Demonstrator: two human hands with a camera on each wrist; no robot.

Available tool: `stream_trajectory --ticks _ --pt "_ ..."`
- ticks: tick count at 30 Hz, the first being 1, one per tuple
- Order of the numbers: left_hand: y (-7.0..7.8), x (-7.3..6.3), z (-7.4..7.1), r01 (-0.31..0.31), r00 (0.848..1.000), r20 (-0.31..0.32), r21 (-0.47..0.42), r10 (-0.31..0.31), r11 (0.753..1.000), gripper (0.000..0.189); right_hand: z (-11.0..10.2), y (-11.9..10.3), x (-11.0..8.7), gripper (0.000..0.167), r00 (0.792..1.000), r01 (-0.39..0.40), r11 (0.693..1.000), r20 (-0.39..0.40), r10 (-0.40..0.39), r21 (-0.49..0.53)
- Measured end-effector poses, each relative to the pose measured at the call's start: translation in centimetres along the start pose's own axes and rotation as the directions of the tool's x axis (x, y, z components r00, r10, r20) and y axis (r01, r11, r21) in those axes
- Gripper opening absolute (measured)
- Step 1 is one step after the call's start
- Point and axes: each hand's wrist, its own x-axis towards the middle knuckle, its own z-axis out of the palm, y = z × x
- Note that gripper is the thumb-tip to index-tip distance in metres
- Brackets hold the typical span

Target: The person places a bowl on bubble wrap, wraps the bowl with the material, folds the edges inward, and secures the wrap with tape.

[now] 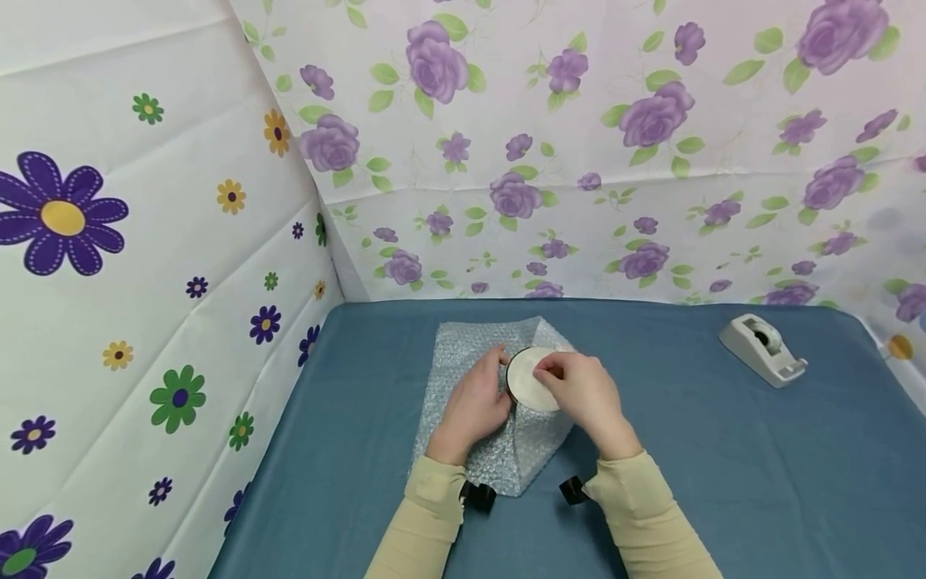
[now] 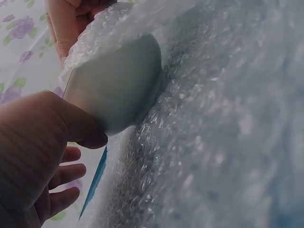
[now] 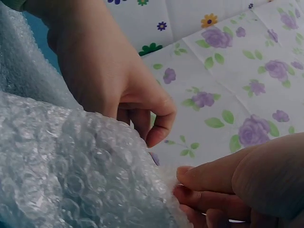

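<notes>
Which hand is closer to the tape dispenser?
Right. The right hand is over the right side of the round pale object, with the tape dispenser off to its right; the left hand, at the object's left edge, is farther.

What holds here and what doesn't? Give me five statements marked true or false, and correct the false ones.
1. A clear bubble-wrap sheet lies on the blue cloth-covered table. True.
2. A white, wedge-shaped tape dispenser stands apart from both hands. True.
3. The right hand grips the tape dispenser. False: the right hand pinches the bubble-wrap sheet's edge.
4. The left hand touches a pale, round, smooth dish. True.
5. The sleeves are black. False: the sleeves are beige.
</notes>
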Motion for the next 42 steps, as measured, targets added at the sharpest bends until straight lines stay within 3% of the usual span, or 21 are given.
stream_trajectory --ticks 21,32,42 --pt "-0.3 0.0 -0.6 0.066 0.997 0.039 0.001 -0.066 0.998 0.043 2.1 -0.1 0.1 0.011 0.999 0.039 0.996 0.003 -0.039 -0.080" --pt "-0.5 -0.2 -0.9 0.077 0.996 0.047 -0.024 -0.076 0.997 0.039 2.5 -0.3 -0.2 0.007 0.991 0.133 0.973 0.008 -0.134 -0.190" --pt "-0.8 -0.2 -1.0 0.087 0.995 0.054 -0.040 -0.084 0.995 0.042 3.0 -0.3 -0.1 0.008 0.991 0.135 0.969 0.019 -0.133 -0.208"
